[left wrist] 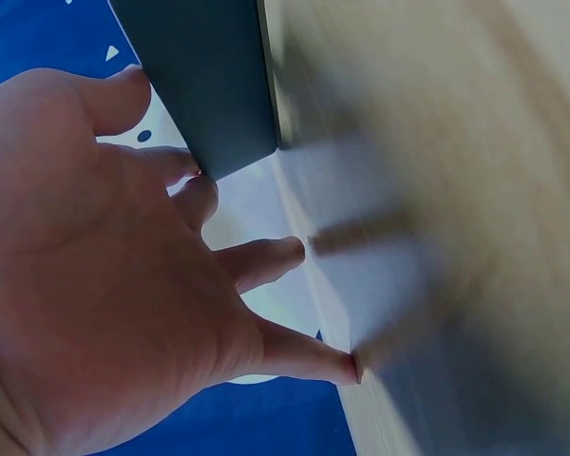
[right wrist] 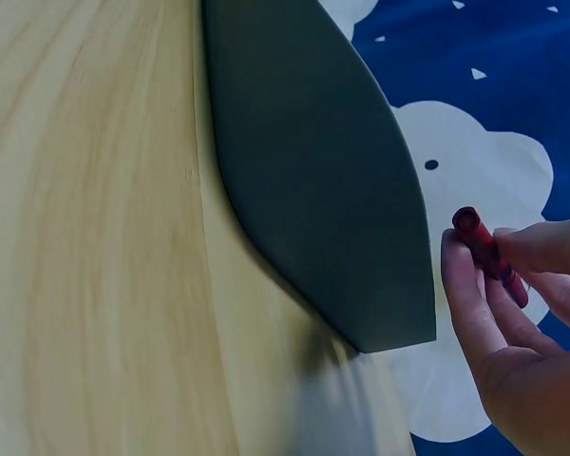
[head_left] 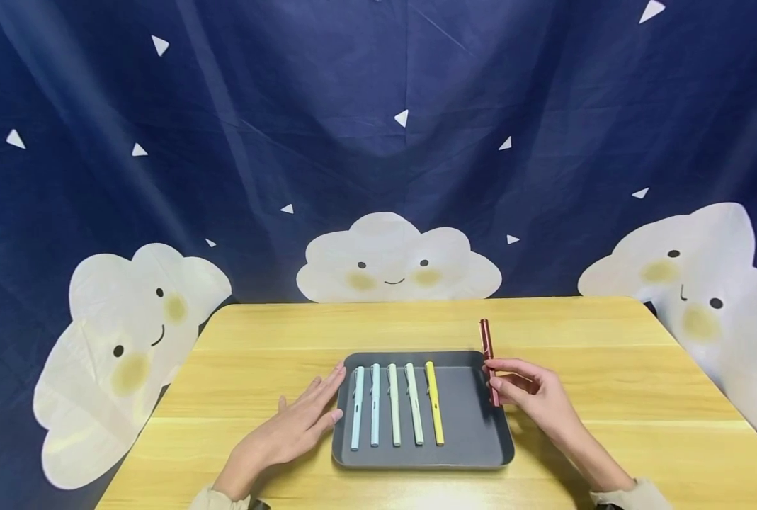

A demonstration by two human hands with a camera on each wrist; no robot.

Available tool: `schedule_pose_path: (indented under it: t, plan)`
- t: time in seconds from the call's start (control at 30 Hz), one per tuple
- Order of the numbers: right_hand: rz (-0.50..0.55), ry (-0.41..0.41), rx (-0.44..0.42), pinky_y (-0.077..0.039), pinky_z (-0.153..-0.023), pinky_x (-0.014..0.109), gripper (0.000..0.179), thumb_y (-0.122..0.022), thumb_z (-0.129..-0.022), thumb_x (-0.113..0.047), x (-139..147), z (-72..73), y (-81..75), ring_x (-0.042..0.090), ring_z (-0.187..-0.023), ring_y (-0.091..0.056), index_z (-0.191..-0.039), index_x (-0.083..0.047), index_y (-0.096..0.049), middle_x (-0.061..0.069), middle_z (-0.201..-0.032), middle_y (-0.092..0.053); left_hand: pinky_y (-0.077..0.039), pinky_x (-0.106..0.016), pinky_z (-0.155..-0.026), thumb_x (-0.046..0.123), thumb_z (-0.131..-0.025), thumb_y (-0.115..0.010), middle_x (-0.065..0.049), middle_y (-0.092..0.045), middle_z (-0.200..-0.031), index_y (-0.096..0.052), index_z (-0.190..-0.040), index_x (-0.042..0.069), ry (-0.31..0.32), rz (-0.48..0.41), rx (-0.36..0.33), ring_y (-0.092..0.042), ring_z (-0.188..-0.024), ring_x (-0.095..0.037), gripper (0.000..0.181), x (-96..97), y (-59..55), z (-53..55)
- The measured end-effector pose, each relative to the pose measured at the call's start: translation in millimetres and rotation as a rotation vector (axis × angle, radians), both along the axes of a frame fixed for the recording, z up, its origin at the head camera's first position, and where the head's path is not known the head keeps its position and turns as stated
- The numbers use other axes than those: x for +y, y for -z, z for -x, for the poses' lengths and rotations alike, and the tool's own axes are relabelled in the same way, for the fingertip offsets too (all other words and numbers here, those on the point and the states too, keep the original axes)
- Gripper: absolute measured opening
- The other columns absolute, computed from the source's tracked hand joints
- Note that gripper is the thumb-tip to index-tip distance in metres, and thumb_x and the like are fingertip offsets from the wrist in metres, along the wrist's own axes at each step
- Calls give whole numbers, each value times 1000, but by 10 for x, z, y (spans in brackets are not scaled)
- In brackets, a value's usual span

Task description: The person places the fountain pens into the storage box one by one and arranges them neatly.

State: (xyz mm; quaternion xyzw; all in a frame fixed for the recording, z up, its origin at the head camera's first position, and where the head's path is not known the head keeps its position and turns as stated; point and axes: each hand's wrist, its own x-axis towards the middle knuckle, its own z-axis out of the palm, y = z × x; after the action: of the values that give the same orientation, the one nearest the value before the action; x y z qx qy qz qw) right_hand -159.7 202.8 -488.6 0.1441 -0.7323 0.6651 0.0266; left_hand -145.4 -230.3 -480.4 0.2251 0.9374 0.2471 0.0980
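Note:
My right hand point(head_left: 544, 400) pinches a dark red pen point(head_left: 486, 341) between thumb and fingers, raised over the right rim of the grey tray point(head_left: 474, 432). In the right wrist view, one round end of this red pen point(right wrist: 467, 220) faces the camera. Inside the tray, two light blue pens point(head_left: 357, 411), two pale green pens point(head_left: 394, 407) and one yellow pen point(head_left: 435, 404) lie side by side with gaps between them. My left hand point(head_left: 289, 428) has its fingers extended against the tray's left side; the left wrist view shows the fingers point(left wrist: 261, 261) spread beside the tray wall point(left wrist: 204, 85).
A light wooden table point(head_left: 276, 329) carries the tray near its front edge. Behind it hangs a dark blue cloth point(head_left: 353, 163) printed with smiling white clouds point(head_left: 394, 265) and small white triangles. The tray's right part, beyond the yellow pen, shows bare grey floor.

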Motion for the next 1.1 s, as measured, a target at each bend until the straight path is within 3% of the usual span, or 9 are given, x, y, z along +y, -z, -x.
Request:
schedule_pose_path:
  t: [0.1,0.33,0.43,0.67,1.1]
  plan:
    - [-1,-6,6,-62,-72,42,32,-70,-95,3,-25,-2,3,29,-87,-76,-124,14,-64,28,-111,-72,-5,-89,-99,44,-110,-42,7,-8,-171,-10,-166,28,4,0,5,-19,-152,-44,66,6,-5,4]
    - [14,-34,6,-62,-70,40,33,-71,-94,4,-113,-26,-8,27,-85,-76,-123,18,-63,14,-110,-75,-6,-90,-98,44,-110,-42,4,-10,-171,-11,-167,26,14,3,21,-21,-151,-46,67,10,-13,7]
    - [18,-48,8,-62,-70,40,34,-70,-94,4,-154,-39,-9,26,-86,-76,-123,19,-62,15,-110,-75,-6,-90,-98,44,-110,-42,5,-9,-171,-11,-167,26,14,4,18,-21,-151,-46,67,7,-11,6]
    - [8,-56,13,-62,-70,40,33,-71,-94,4,-219,-67,-5,24,-86,-75,-122,17,-64,26,-109,-72,-5,-89,-99,44,-110,-42,6,-9,-171,-11,-167,27,14,-3,13,-22,-151,-45,67,0,-9,8]
    - [-50,-71,9,-62,-67,41,35,-73,-92,2,-316,-81,-50,27,-85,-75,-122,18,-64,35,-109,-67,-4,-89,-99,44,-110,-43,4,-10,-171,-11,-166,27,15,-8,23,-22,-150,-46,67,6,-15,15]
